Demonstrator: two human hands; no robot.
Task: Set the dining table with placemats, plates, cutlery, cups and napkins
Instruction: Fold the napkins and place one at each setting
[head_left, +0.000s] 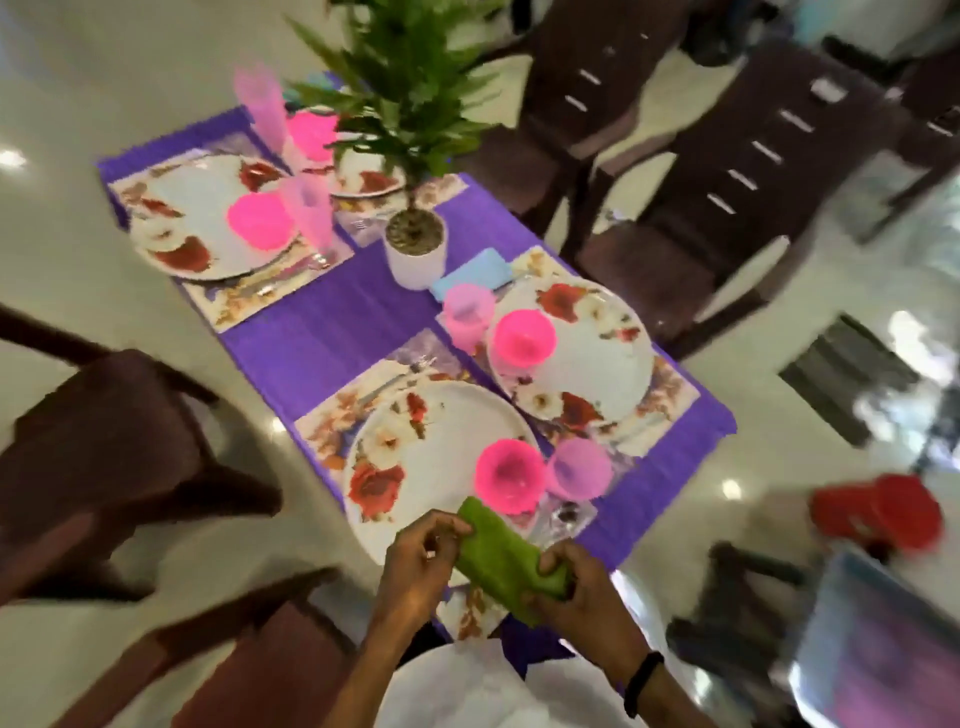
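Note:
A folded green napkin (501, 558) is held between both my hands above the near edge of the closest floral plate (415, 467). My left hand (418, 558) pinches its upper left end; my right hand (576, 587) grips its lower right end. On that plate stands a bright pink cup (509, 475), with a pale pink cup (579, 467) beside it. Three more floral plates (587, 353) with pink cups lie on floral placemats (332, 421) across the purple tablecloth (337, 332). A light blue napkin (472, 270) lies by the far right plate.
A potted fern in a white pot (415, 254) stands mid-table. Dark brown chairs (104, 457) surround the table on the left, near side and far right. A red object (878, 512) sits on the floor at the right, beside a shiny surface (883, 649).

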